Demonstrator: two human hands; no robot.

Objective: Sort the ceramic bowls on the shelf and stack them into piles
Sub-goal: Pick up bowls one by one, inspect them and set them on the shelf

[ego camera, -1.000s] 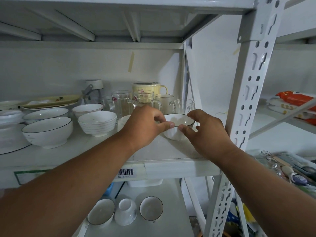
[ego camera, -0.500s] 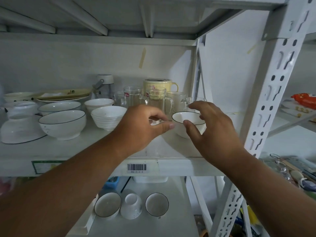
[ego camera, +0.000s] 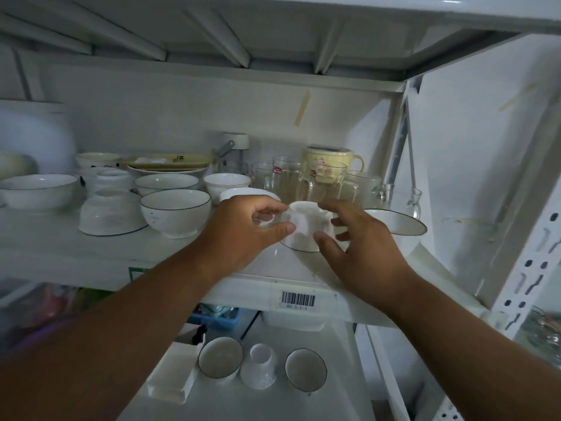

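Holding a small white bowl (ego camera: 306, 227) upside down between both hands, foot ring up, dark-lined rim facing the shelf (ego camera: 91, 253) near its front right edge. Half a second ago that spot held an upright black-rimmed bowl with the hands closing in on it; now the inverted one fills the gap between them, and a tilted black-rimmed bowl (ego camera: 394, 221) sits just right of it, behind the right hand. Left hand (ego camera: 243, 235) grip: thumb and index pinching the bowl's left side. Right hand (ego camera: 358, 250) grip: thumb on the lower right wall, other fingers spread, contact unclear. View has also swung left, showing more of the shelf. Glazed ceramic, smooth, round. Mid-shelf: deep black-rimmed bowl (ego camera: 175, 212) upright, another bowl (ego camera: 110, 212) upside down left of it, flat plates (ego camera: 165, 165) behind. Clear glass mugs (ego camera: 318, 185) at back right, pale yellow cup (ego camera: 329, 158) behind them. Barcode label (ego camera: 298, 300) on the shelf's front edge.
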